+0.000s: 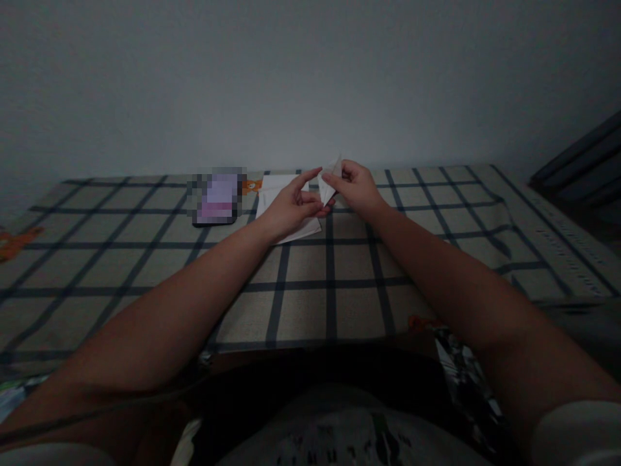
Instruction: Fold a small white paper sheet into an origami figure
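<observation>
Wall [310, 77], plain and grey, is rising beyond the left hand [287, 208] and the right hand [358, 188]. The cloth-covered tabletop [303, 307], checked in dark blue, is stretching beneath both. Flat white paper [277, 186] is lying under the left hand. A phone-like device [218, 194], its face pixelated, is resting to the left of that hand, apart from it. Between the hands, a folded paper piece [326, 192] is sitting pinched by the right thumb and fingers; the left fingers are spreading around its left side, but whether they are gripping cannot be told.
</observation>
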Action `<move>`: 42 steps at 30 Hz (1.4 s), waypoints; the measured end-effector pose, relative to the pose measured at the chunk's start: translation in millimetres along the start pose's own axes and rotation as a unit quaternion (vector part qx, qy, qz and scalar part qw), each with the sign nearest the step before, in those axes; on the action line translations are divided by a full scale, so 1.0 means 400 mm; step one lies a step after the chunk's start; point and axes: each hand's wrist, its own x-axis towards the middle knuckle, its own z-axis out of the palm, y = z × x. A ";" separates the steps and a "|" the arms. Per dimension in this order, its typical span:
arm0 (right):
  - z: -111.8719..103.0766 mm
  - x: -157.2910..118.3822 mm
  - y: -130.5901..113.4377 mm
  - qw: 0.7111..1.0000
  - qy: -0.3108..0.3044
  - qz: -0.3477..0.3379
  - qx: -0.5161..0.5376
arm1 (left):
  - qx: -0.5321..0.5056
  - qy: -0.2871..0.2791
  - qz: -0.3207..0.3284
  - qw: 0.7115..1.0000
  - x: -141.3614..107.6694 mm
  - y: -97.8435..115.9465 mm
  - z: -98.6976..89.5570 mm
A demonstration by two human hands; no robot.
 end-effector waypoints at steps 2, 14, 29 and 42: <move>0.000 0.001 0.001 1.000 -0.002 -0.002 -0.004 | 0.000 -0.006 -0.001 1.000 -0.002 0.004 0.000; -0.008 -0.004 -0.005 0.997 -0.067 0.005 -0.033 | 0.065 0.133 -0.001 0.989 0.006 0.001 0.005; -0.006 -0.001 -0.002 0.995 -0.065 0.049 0.063 | -0.049 0.223 -0.032 0.973 0.018 0.023 0.009; -0.005 0.005 0.001 0.995 -0.040 0.067 0.056 | -0.068 0.221 -0.049 0.972 0.020 0.027 0.000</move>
